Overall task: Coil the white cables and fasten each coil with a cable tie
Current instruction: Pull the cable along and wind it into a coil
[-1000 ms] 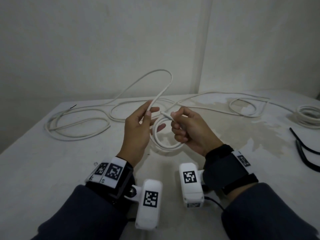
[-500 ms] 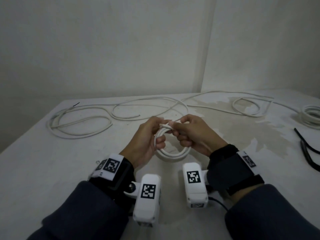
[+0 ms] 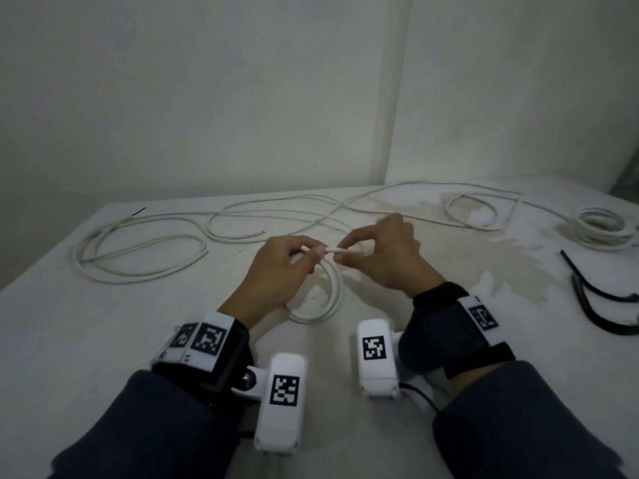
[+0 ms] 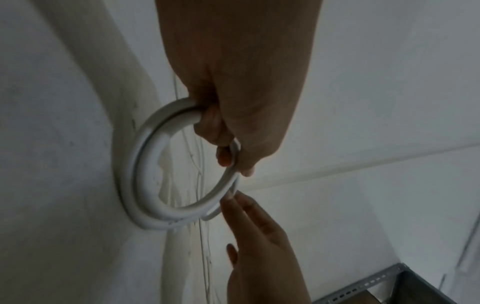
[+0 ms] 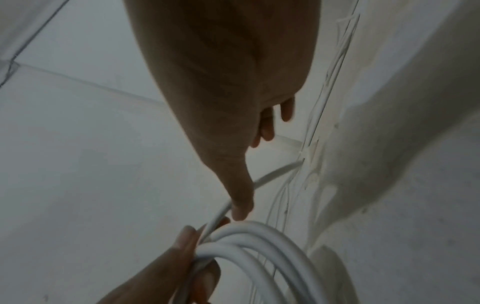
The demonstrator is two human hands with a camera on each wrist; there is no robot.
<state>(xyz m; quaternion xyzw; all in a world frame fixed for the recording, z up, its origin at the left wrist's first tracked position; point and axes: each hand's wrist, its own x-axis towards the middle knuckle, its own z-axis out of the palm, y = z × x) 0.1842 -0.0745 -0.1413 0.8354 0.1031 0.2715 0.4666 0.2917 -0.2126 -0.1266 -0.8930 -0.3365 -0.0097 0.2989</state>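
A small coil of white cable (image 3: 326,299) hangs from my left hand (image 3: 313,252), whose fingers curl round its top; in the left wrist view the coil (image 4: 140,164) is a ring of two or three turns. My right hand (image 3: 340,253) pinches the same cable just right of the left hand, with a short straight stretch (image 3: 345,251) between them. In the right wrist view thumb and forefinger (image 5: 240,205) nip the cable above the coil (image 5: 259,242). The rest of the white cable (image 3: 145,257) lies in loose loops across the table.
A finished white coil (image 3: 603,225) lies at the far right of the white table (image 3: 103,340). Black cable ties (image 3: 594,299) lie near the right edge. Walls meet in a corner behind the table. A thin black bit (image 3: 138,211) lies at the back left.
The loop that my left hand held up in the air has come down onto the coil. My hands met at the coil, and the right has since slid a little right along the cable.
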